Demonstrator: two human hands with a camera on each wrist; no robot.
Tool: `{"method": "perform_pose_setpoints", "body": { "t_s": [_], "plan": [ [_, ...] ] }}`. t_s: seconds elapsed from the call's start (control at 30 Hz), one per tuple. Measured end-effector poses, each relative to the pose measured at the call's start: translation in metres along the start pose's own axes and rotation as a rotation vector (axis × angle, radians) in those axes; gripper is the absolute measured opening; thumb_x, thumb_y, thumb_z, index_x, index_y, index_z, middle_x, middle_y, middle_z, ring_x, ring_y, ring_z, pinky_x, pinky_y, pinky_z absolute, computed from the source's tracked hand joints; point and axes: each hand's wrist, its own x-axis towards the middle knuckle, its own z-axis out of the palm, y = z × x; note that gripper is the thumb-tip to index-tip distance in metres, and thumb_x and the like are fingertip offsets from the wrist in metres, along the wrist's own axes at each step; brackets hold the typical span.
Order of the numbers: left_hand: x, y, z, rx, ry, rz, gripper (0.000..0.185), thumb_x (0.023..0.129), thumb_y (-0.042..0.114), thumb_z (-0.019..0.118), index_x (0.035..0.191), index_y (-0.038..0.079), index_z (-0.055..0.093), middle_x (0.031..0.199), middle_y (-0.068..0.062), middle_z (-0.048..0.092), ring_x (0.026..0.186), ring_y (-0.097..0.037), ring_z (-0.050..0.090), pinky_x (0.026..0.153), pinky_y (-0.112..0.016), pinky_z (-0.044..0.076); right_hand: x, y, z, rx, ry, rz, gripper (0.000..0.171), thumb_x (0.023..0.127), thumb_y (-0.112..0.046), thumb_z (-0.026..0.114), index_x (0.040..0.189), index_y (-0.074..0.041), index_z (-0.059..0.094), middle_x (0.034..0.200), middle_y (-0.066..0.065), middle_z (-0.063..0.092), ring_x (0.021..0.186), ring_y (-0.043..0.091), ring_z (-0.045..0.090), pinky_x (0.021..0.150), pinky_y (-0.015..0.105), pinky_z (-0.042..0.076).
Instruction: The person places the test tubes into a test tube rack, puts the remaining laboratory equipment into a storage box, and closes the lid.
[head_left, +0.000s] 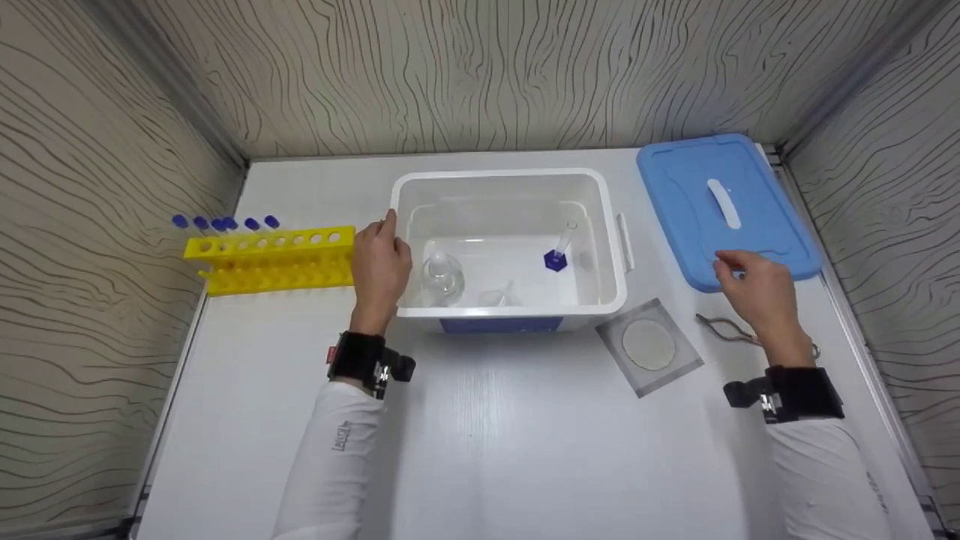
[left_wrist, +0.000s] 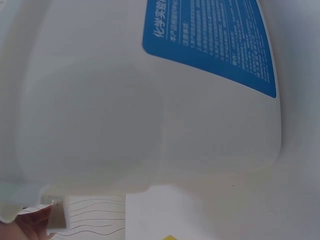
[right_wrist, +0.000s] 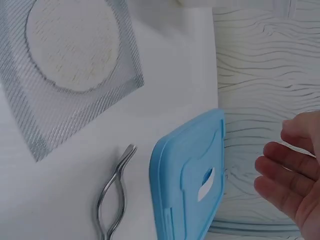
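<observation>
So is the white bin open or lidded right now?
Open. The white bin has no cover; its blue lid lies flat on the table beside it, and glassware shows inside.

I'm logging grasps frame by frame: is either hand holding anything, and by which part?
The left hand rests on the white tub at its left rim. The right hand holds nothing, fingers open over the blue lid.

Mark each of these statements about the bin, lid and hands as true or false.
1. The left hand rests on the bin rim. True.
2. The blue lid sits on the bin. False: it lies on the table, right of the bin.
3. The right hand grips the tongs. False: its fingers are open, near the lid's edge.
4. A flask stands inside the bin. True.
5. The rack is red. False: it is yellow.
</observation>
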Motion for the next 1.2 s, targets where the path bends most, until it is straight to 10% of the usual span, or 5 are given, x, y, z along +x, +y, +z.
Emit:
{"method": "perform_pose_setpoints", "body": {
  "t_s": [0.1,0.33,0.8,1.2],
  "plan": [
    [0.000,0.000,0.000,-0.001,0.007,0.007,0.047,0.098,0.009,0.054,0.144,0.003,0.050,0.129,-0.023,0.063,0.118,-0.035,0.059,0.111,-0.044,0.045,-0.008,0.019,-0.002,-0.059,-0.169,0.013,0.034,0.095,-0.012,0.058,0.123,0.007,0.064,0.115,0.034,0.066,0.101,0.053,0.063,0.081,0.060,0.050],
    [-0.001,0.001,-0.001,-0.005,0.013,0.011,0.046,0.098,0.009,0.054,0.143,0.003,0.051,0.128,-0.023,0.063,0.117,-0.036,0.060,0.109,-0.044,0.047,-0.022,0.056,-0.002,-0.132,-0.491,0.076,0.043,0.095,-0.016,0.056,0.131,0.008,0.056,0.127,0.039,0.056,0.114,0.058,0.053,0.092,0.066,0.045],
    [-0.001,0.002,-0.001,-0.013,0.023,0.019,0.046,0.097,0.007,0.055,0.142,0.003,0.053,0.124,-0.023,0.065,0.114,-0.035,0.062,0.105,-0.044,0.050,-0.044,0.090,-0.008,-0.201,-0.645,0.112,0.048,0.083,-0.004,0.058,0.128,0.012,0.051,0.116,0.040,0.058,0.102,0.054,0.057,0.080,0.059,0.049],
    [0.000,-0.001,-0.001,-0.029,0.043,0.038,0.045,0.096,0.006,0.054,0.141,0.001,0.053,0.124,-0.024,0.066,0.112,-0.036,0.063,0.103,-0.044,0.051,-0.044,0.100,0.009,-0.269,-0.535,0.020,0.022,0.084,0.003,0.059,0.104,0.012,0.061,0.092,0.031,0.062,0.085,0.049,0.061,0.074,0.058,0.050]
  ]
}}
